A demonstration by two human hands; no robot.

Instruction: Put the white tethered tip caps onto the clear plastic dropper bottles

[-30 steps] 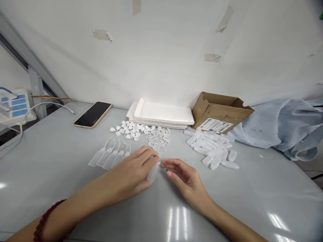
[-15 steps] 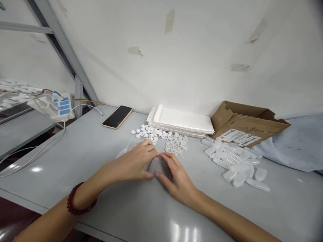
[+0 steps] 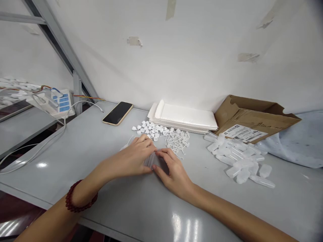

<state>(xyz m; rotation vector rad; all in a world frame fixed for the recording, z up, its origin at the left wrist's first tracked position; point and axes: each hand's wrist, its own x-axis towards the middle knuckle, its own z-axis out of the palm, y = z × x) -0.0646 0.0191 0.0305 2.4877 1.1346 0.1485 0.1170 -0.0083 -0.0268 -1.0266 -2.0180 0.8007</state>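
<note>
Grey table (image 3: 101, 188) carries a cardboard box (image 3: 252, 114) at the back right, with a stack of white pads (image 3: 186, 117) beside it. A heap of loose bottles (image 3: 237, 158) lies right of the hands, and a phone (image 3: 117, 113) lies back left. The left hand (image 3: 133, 158) and right hand (image 3: 175, 173) meet mid-table, the fingers of both closed around one small clear bottle (image 3: 153, 160). White caps (image 3: 150, 128) lie just behind.

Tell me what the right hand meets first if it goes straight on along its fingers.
Right hand would likely meet the left hand first, fingertips nearly touching over the clear bottle they hold; white caps lie beyond.
</note>
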